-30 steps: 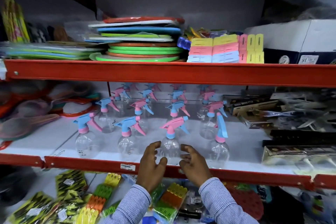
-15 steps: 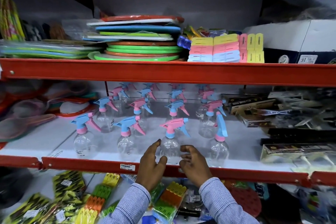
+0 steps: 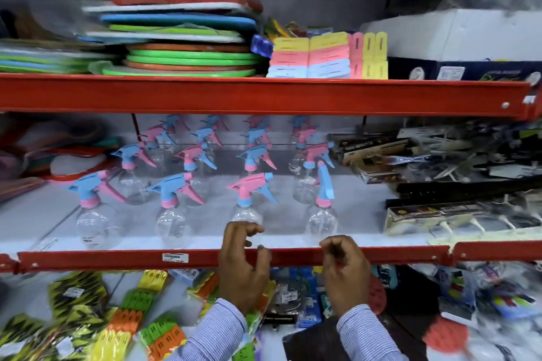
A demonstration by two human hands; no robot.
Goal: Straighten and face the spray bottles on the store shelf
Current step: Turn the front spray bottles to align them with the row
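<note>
Clear spray bottles with pink and blue trigger heads stand in rows on the white middle shelf (image 3: 35, 214). In the front row, a blue-headed bottle (image 3: 88, 199), another blue-headed bottle (image 3: 173, 193) and a pink-headed bottle (image 3: 249, 189) point their nozzles left. The rightmost front bottle (image 3: 324, 187) is turned a different way, its blue head seen end-on. My left hand (image 3: 243, 261) hovers at the shelf lip, fingertips just in front of the pink-headed bottle's base. My right hand (image 3: 343, 268) is below the turned bottle, fingers loosely curled, holding nothing.
A red shelf rail (image 3: 117, 258) with a price tag runs along the front edge. Boxed tools (image 3: 440, 214) crowd the shelf right of the bottles, and plastic ware (image 3: 44, 161) lies to the left. Stacked colourful boards (image 3: 187, 47) fill the shelf above. Packaged pegs (image 3: 132, 316) lie below.
Both hands have come off the pink-headed bottle. My right hand has moved right, under the turned bottle, and my left hand has dropped slightly to the shelf lip.
</note>
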